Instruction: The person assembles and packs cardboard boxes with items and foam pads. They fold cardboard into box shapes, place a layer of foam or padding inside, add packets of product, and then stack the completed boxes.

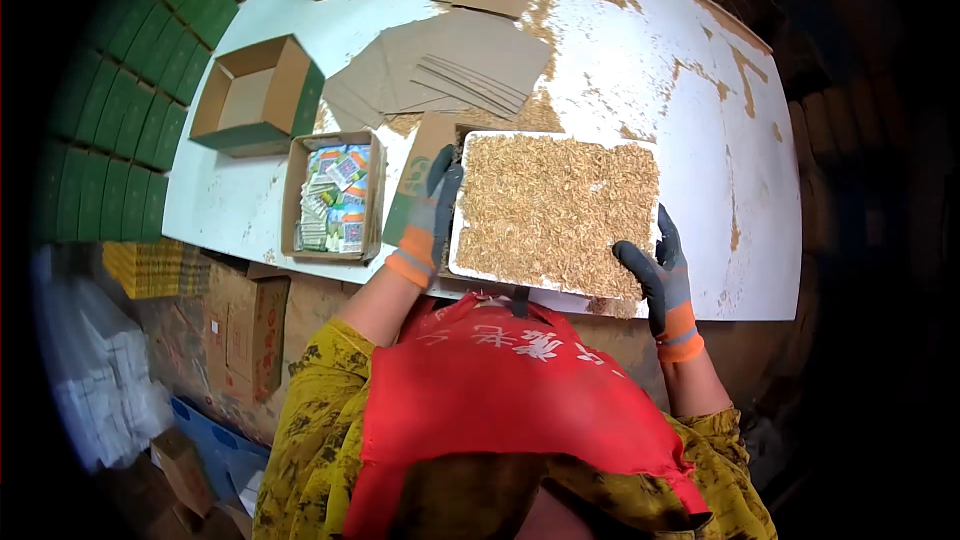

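A shallow white tray (469,136) filled with rice husks (555,214) lies in front of me at the table's near edge. My left hand (439,202), in a grey and black glove with an orange cuff, is at the tray's left edge, fingers pointing away from me. On the other side my right hand (664,277), gloved alike, grips the right edge near the lower corner, its thumb over the husks. Beneath the tray shows part of a cardboard box, mostly hidden, with a green and brown flap (421,172) spread to the left.
Left of the flap stands a carton (379,202) of printed packets (334,199). Behind it is an open green box (255,94). Flat cardboard sheets (450,64) and scattered husks cover part of the white table (720,240). Green boxes (127,105) are stacked at far left.
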`<control>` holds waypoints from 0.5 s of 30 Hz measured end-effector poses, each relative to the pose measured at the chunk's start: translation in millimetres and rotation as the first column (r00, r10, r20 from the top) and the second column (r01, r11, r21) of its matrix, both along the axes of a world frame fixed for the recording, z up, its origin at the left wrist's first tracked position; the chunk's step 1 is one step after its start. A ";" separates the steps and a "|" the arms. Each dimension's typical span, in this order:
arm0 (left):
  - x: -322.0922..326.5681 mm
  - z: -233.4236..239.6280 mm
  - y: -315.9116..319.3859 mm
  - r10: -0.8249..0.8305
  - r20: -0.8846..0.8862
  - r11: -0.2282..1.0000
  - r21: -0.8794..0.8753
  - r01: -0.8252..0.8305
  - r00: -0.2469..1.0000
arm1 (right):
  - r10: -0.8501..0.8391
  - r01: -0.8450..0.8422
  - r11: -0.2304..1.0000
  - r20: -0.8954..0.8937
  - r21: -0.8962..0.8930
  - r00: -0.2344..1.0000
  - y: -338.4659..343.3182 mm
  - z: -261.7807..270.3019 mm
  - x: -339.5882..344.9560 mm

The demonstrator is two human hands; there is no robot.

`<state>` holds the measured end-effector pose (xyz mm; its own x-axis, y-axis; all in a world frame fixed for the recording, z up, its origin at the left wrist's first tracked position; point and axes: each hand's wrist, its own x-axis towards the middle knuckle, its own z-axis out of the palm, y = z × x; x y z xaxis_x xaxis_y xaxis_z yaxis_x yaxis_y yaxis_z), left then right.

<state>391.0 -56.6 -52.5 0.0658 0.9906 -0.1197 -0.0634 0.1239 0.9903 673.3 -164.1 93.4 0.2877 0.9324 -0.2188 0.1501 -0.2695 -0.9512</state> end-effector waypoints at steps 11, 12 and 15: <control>-81.7 -12.8 36.2 0.338 -0.413 0.935 0.248 -0.253 0.846 | 0.613 -0.375 0.785 0.703 -0.493 0.360 70.1 -32.9 12.5; -102.1 -25.3 40.0 0.442 -0.654 0.896 0.288 -0.339 0.614 | 0.687 -0.414 0.722 0.646 -0.555 0.333 79.3 -22.9 5.8; -153.2 -53.9 51.1 0.327 -0.943 0.819 0.252 -0.515 0.059 | 0.678 -0.572 0.729 0.508 -0.375 0.531 131.1 -5.5 3.8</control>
<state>237.8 -5.6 -106.4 -0.6089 0.7767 0.1613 0.7790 0.5472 0.3060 677.0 -33.0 87.9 -0.2442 0.8950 -0.3734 0.8281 -0.0078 -0.5605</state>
